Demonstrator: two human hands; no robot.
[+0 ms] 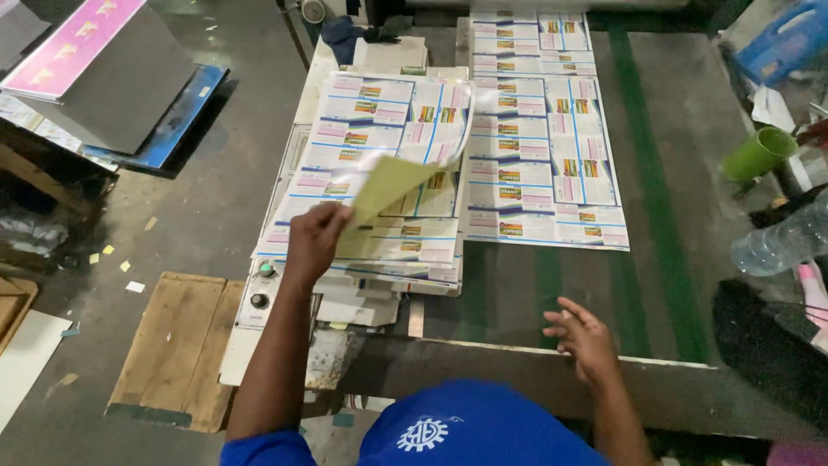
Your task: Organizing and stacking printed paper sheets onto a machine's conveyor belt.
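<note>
Left hand is closed on the near edge of a printed sheet, fingers curled over it; the sheet is lifted and curling, its plain yellowish underside showing just beyond the hand. It hangs over the stack of printed sheets, which sits on the left part of the surface. Right hand is open, fingers spread and slightly bent, holding nothing, hovering low over the dark surface right of the stack and nearer the person; cannot tell if it touches. Another printed sheet lies flat on the green-striped belt directly right of the stack, and a further one lies beyond it toward the machine. Control panel with round knobs sits at the stack's near-left corner, just below the left hand. Wooden board lies on the floor left of the stack. Green cup on its side and a clear plastic bottle lie well right of the stack at the surface's edge.
</note>
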